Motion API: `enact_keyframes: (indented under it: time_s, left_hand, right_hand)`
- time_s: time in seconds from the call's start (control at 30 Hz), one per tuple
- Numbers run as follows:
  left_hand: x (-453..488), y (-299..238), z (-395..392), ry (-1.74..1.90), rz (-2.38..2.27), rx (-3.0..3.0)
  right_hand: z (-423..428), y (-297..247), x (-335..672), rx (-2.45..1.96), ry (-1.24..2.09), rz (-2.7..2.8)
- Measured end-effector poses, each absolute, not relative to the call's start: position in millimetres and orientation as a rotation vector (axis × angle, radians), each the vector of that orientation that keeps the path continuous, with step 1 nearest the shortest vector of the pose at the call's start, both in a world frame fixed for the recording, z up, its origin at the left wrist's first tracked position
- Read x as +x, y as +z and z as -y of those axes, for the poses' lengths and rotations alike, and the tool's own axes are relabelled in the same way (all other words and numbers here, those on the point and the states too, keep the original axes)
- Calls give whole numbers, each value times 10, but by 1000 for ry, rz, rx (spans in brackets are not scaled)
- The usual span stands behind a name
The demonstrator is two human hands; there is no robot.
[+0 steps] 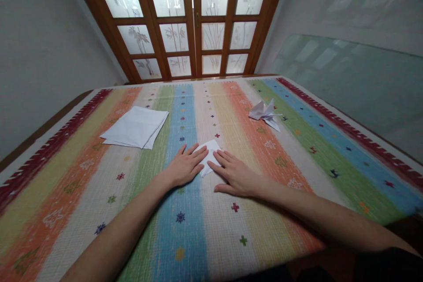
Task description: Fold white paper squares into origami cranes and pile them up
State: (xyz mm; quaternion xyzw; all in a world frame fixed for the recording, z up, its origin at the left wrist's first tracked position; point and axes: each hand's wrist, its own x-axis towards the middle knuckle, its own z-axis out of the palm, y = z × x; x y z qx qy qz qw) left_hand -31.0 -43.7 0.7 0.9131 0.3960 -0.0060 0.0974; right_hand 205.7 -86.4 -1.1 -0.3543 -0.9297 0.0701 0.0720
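Observation:
A small folded white paper (pixel 209 153) lies on the striped tablecloth (pixel 198 229) near the table's middle. My left hand (pixel 185 166) rests flat on the paper's left part, fingers stretched out and pointing right. My right hand (pixel 235 175) lies flat on its right part, fingers stretched toward the left. Both hands press the paper down; most of it is hidden under the fingers.
A stack of white paper sheets (pixel 135 127) lies at the left back of the table. A finished white folded paper figure (pixel 265 113) sits at the right back. Wooden doors with frosted glass panes (pixel 185 22) stand beyond the table's far edge.

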Motion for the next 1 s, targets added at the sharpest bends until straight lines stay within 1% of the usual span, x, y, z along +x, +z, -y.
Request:
enact_keyframes:
  time_s: [0.23, 0.4, 0.5, 0.63, 0.7, 0.87, 0.93, 1.0]
  left_hand:
    - [-310, -6, 430, -28, -1164, 2721]
    - [-278, 14, 438, -32, -1220, 2687]
    - [-288, 25, 444, 19, -1217, 2646]
    - [-333, 12, 430, 217, -1223, 2530]
    - [-344, -6, 423, 299, -1243, 2490]
    - [-326, -50, 439, 291, -1263, 2553]
    - [-320, -62, 451, 261, -1257, 2593]
    - [-318, -70, 459, 260, -1268, 2621]
  right_hand:
    - [1038, -6, 1945, -963, 284, 2799]
    - [1084, 44, 1940, -764, 425, 2814]
    - [1026, 54, 1992, -646, 518, 2687]
    - [831, 37, 2097, -846, 429, 2301]
    - [697, 40, 2136, -896, 416, 2233]
    - [405, 38, 2132, -973, 505, 2340]
    - [359, 6, 2117, -924, 424, 2470]
    - [361, -35, 2116, -837, 275, 2600]
